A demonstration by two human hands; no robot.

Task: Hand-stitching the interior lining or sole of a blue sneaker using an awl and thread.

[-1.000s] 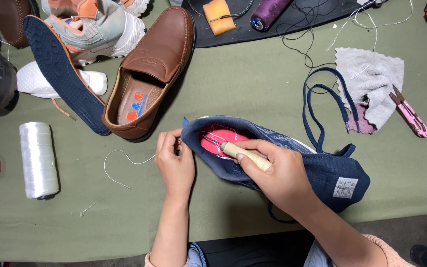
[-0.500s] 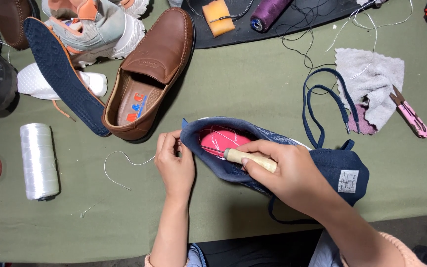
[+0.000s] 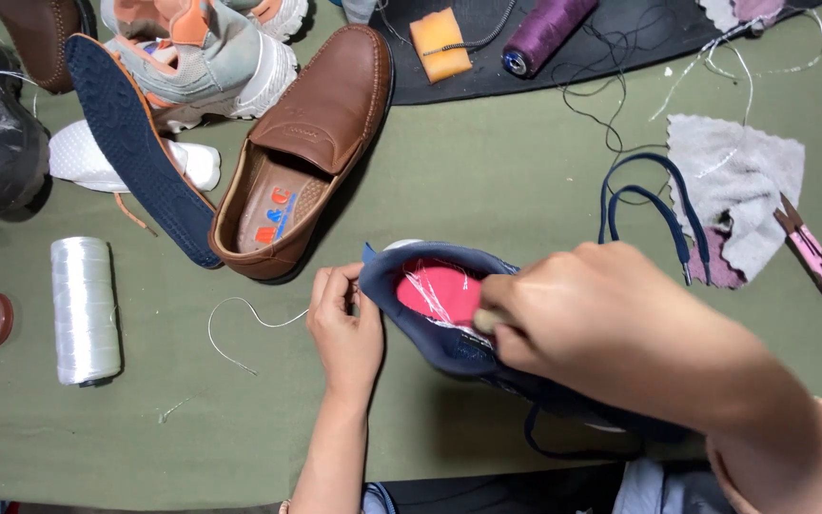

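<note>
the left hand (image 3: 346, 328) pinches the heel edge of a navy blue shoe (image 3: 449, 328) lying on the green table (image 3: 487, 190), fingers closed on the fabric and on a white thread (image 3: 244, 319) that trails away to the hand's outer side. the right hand (image 3: 587, 314) is closed around a pale wooden tool handle (image 3: 487, 319) whose tip goes into the shoe's opening, over the pink insole (image 3: 435, 290). beyond the left hand's grip lies a brown loafer (image 3: 306, 152); further out on that side stands a white thread spool (image 3: 83, 309). beyond the right hand lie a blue lace (image 3: 654, 205) and a grey cloth (image 3: 739, 181).
</note>
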